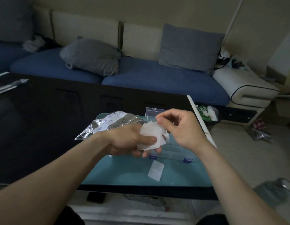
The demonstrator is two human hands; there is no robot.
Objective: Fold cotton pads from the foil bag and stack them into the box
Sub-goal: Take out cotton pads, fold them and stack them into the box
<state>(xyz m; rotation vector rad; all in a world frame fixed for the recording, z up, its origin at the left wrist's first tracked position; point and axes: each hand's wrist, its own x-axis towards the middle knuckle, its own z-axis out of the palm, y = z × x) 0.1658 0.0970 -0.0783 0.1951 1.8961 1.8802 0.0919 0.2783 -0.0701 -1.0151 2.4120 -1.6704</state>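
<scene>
Teal mat (124, 172): one folded pad (155, 172)

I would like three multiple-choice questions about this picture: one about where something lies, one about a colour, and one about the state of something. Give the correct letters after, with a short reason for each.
1. Where does the single cotton pad lie?
A. on the teal mat, nearer the person than the box
B. inside the foil bag
C. on the sofa

2. What colour are the latches on the clear box?
A. red
B. blue
C. yellow

3. What is the left hand doing?
A. resting flat on the mat
B. hanging idle
C. holding a bunch of cotton pads

Answers:
1. A, the pad lies flat on the teal mat in front of the box.
2. B, both latches on the front edge are blue.
3. C, its thumb presses the white bunch, while the right hand pinches it from above.
</scene>
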